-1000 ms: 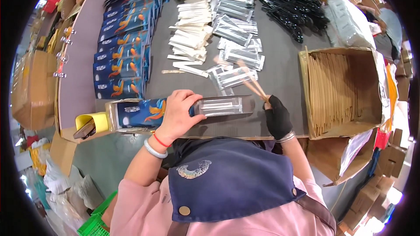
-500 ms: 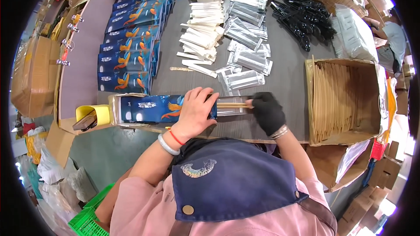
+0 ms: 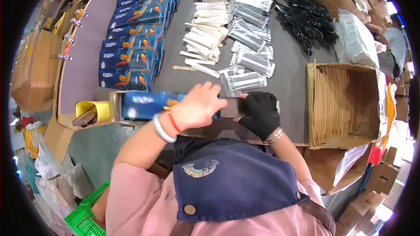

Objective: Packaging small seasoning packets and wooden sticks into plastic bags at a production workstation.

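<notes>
Currently, head view: the left hand (image 3: 202, 107) lies over the blue packet (image 3: 142, 106), which extends leftward from it; blur prevents telling whether that grip pinches. The gloved right hand (image 3: 261, 112) pinches the dark strip (image 3: 230, 107) between both grips. Maintain the packet flat and the strip aligned with it. Right of the right grip, an open carton (image 3: 311, 105) contains wooden sticks (image 3: 330, 105); left of the left grip, a yellow holder (image 3: 104, 110) contains a dark object (image 3: 86, 118).

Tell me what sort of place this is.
Likely a packing workshop: blue packets lie in rows on the table, an open box at the right holds wooden sticks, and a cardboard carton stands at the far left.
</notes>
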A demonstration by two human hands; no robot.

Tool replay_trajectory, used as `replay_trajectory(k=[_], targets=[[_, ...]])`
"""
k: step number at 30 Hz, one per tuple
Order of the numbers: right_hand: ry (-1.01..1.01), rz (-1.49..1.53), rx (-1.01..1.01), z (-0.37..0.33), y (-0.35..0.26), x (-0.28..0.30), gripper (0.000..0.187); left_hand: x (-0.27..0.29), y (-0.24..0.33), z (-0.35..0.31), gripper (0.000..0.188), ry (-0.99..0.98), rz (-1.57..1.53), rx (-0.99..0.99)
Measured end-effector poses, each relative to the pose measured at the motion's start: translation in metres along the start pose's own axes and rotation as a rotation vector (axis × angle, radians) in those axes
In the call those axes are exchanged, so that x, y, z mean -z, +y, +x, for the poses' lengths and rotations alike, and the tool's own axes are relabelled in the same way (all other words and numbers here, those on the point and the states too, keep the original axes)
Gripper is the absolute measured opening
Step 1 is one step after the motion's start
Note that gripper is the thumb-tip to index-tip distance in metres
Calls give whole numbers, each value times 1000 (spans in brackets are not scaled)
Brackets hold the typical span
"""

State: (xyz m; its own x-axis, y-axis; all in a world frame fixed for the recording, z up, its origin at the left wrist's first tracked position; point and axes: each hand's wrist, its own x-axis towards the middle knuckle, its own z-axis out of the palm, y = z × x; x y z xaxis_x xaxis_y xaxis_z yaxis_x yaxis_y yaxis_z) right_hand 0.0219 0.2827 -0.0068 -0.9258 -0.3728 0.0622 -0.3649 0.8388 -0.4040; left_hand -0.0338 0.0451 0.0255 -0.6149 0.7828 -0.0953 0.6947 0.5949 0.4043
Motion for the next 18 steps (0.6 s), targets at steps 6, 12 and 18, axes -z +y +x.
replay_trajectory(k=[6, 12, 18], targets=[[181, 38, -228, -11, 20, 25, 60, 68, -86, -24, 39, 415, 352, 79], [42, -59, -204, -12, 0, 26, 62, -52, -18, -49, 82, 485, 71, 603], [-29, -77, -99, -4, -8, 26, 62, -68, -21, -51, 91, 475, -207, 684]])
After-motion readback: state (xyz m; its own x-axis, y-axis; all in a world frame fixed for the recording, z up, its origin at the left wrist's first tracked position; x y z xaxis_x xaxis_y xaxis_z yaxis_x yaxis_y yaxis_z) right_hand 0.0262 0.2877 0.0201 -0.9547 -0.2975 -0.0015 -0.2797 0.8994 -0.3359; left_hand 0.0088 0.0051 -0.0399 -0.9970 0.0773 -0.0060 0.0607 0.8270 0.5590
